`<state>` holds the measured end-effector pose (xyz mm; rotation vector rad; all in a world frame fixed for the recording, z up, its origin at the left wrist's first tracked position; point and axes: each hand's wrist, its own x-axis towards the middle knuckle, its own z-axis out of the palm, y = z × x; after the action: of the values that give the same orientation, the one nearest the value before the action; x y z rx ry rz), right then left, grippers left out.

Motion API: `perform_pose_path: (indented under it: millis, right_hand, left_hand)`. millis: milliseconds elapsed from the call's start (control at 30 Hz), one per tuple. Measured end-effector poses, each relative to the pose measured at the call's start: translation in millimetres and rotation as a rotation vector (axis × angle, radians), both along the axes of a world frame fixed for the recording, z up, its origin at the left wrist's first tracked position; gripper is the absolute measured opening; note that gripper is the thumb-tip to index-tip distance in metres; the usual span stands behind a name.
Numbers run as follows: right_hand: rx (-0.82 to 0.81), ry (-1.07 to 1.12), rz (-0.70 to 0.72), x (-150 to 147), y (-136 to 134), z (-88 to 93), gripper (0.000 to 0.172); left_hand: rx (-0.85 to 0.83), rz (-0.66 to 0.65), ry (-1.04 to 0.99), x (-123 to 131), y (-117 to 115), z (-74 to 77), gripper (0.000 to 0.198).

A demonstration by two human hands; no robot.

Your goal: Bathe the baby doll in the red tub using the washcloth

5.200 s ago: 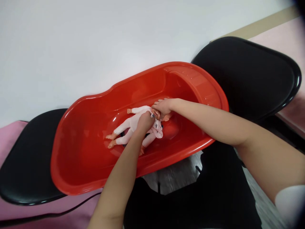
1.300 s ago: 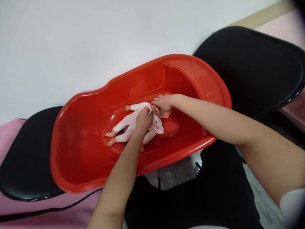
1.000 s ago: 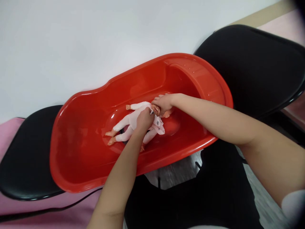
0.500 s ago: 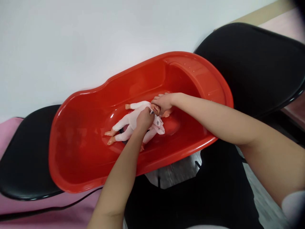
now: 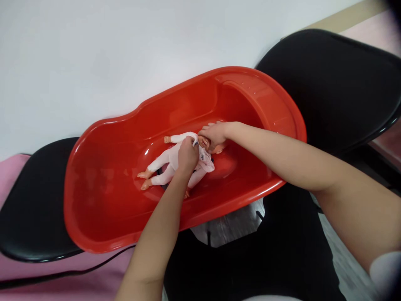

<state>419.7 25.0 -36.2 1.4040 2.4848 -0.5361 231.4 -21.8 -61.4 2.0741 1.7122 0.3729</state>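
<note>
A small baby doll in a pale pink sleepsuit lies on its back on the floor of a red plastic baby bathtub, feet to the left. My left hand is closed over the doll's chest, pinching the suit's fabric near the collar. My right hand is curled over the doll's head and neck, gripping it; the head is mostly hidden under the fingers.
The tub rests across two black chair seats, one at the left and one at the right. A white wall is behind. Pink flooring with a black cable shows at the lower left.
My left hand has shifted slightly up the doll's chest toward the collar. My right hand stays on the doll's head. The view has drifted a little.
</note>
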Motion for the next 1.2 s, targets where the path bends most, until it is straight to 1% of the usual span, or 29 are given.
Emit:
perform_pose_path:
  millis: [67, 133, 233, 333, 533, 633, 800, 1033, 1200]
  right_hand:
    - [0.008, 0.005, 0.001, 0.3, 0.5, -0.8, 0.084]
    - [0.007, 0.007, -0.004, 0.2, 0.6, -0.8, 0.085]
    - [-0.004, 0.012, -0.011, -0.6, 0.1, 0.5, 0.083]
    - [-0.006, 0.013, -0.001, -1.2, 0.6, 0.7, 0.082]
    - [-0.011, -0.006, -0.011, -0.3, 5.0, -3.9, 0.089]
    - [-0.013, -0.012, -0.01, -0.5, 4.2, -2.7, 0.089]
    - [-0.016, -0.008, -0.016, -1.6, 0.1, 2.9, 0.084]
    - [-0.025, 0.003, -0.03, -1.7, 0.3, 3.5, 0.086]
    - [-0.027, 0.008, -0.032, -1.6, -0.2, 3.9, 0.084]
  left_hand:
    - [0.011, -0.03, -0.002, 1.8, 0.3, -1.9, 0.004]
    - [-0.005, -0.06, 0.049, 4.0, 0.3, -2.5, 0.004]
    - [-0.068, -0.09, 0.123, 5.3, 1.2, -1.0, 0.012]
    - [-0.138, -0.1, 0.151, 4.0, 3.2, 1.3, 0.016]
    - [-0.228, -0.103, 0.198, 3.0, 4.8, 2.2, 0.019]
    - [-0.232, -0.13, 0.204, 3.0, 4.5, 0.4, 0.021]
    - [-0.233, -0.168, 0.211, 2.1, 5.2, -4.0, 0.015]
    - [-0.236, -0.165, 0.213, 1.3, 5.0, -5.8, 0.015]
    - [-0.234, -0.168, 0.213, 1.2, 4.2, -5.1, 0.019]
